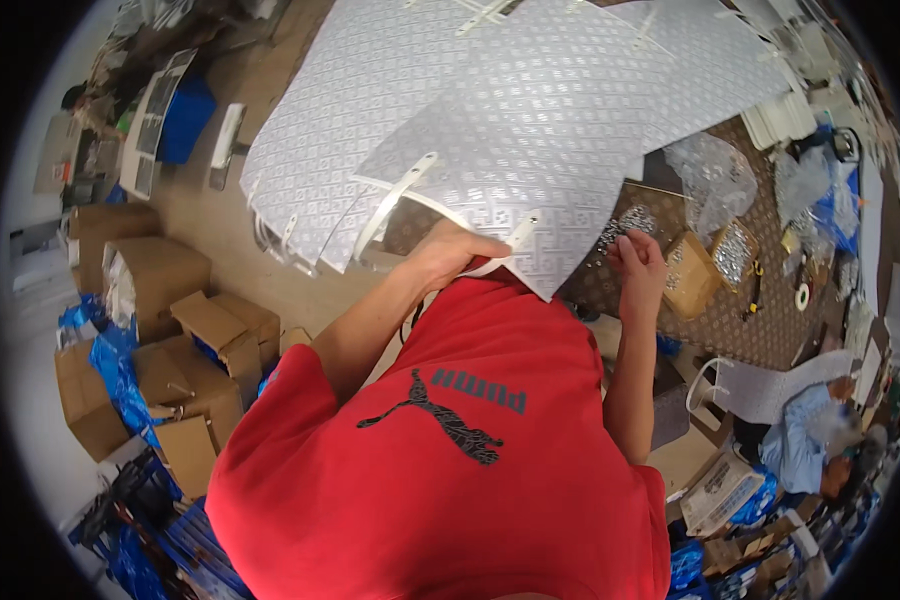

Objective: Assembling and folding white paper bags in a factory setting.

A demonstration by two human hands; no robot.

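Large silver-grey patterned sheets point(530, 130) lie overlapping on the table, with white straps fixed along their edges. At the near edge of the top sheet, my left hand point(455, 252) is closed on a white strap point(518, 238), its thumb lying over the strap's end. The strap's other part point(400, 195) curves away to the left. My right hand point(640, 262) is to the right of the sheet, fingertips pinched together beside a loose heap of small shiny metal fasteners point(627, 226). Whatever is between those fingertips is too small to make out.
Right of my right hand stand a cardboard box point(690, 278) and an open box of metal pieces point(733, 252). Beyond are a clear plastic bag point(712, 178) and yellow-black pliers point(754, 290). Cartons point(155, 275) crowd the left floor. Another person in light blue point(805, 435) works at lower right.
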